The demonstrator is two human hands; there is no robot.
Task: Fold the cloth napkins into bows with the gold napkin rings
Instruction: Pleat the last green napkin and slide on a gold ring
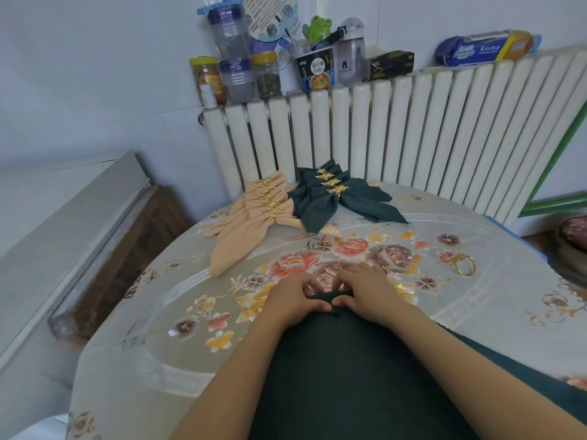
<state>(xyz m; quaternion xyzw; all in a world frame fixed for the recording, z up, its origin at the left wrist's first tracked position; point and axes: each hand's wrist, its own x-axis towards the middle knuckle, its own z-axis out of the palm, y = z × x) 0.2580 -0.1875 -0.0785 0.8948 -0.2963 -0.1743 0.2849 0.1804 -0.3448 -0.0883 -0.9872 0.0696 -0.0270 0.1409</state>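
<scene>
Hands are seen together at the centre of the table, at the far tip of a dark green napkin (349,369) that is spread flat from the near edge. The left hand (293,298) and the right hand (365,292) are placed side by side, almost touching. The fingers of both are curled, and the thumb and forefinger of each are closed on the cloth, which is gathered into a small raised pinch between them. How tightly the cloth is held cannot be judged.

One loose gold napkin ring (464,265) with a leaf ornament is found on the flowered tablecloth (158,312), to the right of the hands and well apart from them.

Finished work is noted at the far side of the table, near the white radiator (413,138). A row of beige napkin bows (251,223) lies to the left, each cinched by a gold ring. Just beside it, to the right, a row of dark green napkin bows (333,198) is laid, likewise ringed; the two rows touch where their tails meet.

On the radiator top, jars, plastic bottles, a cup of instant noodles holding pens, a green frog figure and a pack of kitchen paper (482,47) are recorded.
</scene>
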